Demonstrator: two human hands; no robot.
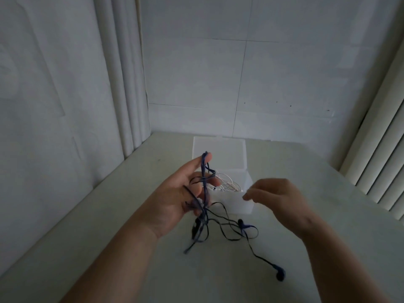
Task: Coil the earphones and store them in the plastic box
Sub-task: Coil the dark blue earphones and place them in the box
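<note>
My left hand [185, 193] is raised palm-up above the table, with the dark blue earphone cable [204, 178] looped from fingertip to lower fingers. The rest of the dark earphones [229, 230] hangs down and trails over the table, one earbud [280, 275] lying near the front. My right hand [277, 197] hovers to the right, blurred, fingers loosely curled, holding nothing I can see. Behind both hands stands the clear plastic box [244, 204] with its lid [218, 152] open upward; white earphones [227, 184] lie inside it.
The white table [109, 226] meets a wall at the back and a curtain [124, 84] at the left. Vertical blinds [380, 167] stand at the right edge.
</note>
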